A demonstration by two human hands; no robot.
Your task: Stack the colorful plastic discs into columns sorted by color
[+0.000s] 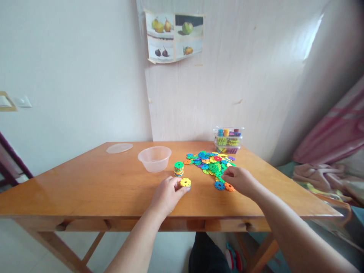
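Observation:
My left hand (pixel 167 191) is closed around a short stack of notched plastic discs, with a yellow disc (pixel 185 182) on top. Just behind it stands a taller stack of discs (pixel 179 169), green at the top. At the right, my right hand (pixel 238 180) reaches to the near edge of a loose pile of coloured discs (pixel 212 161). Its fingers are bent together at a green disc, and whether they grip it I cannot make out. A blue disc (pixel 219 185) and an orange disc (pixel 229 187) lie just below that hand.
A clear plastic bowl (pixel 155 159) stands left of the stacks, and a round lid (pixel 119 148) lies farther left. Stacked clear boxes (pixel 228 140) with coloured pieces are at the back right. The wooden table (pixel 85 185) meets the wall behind.

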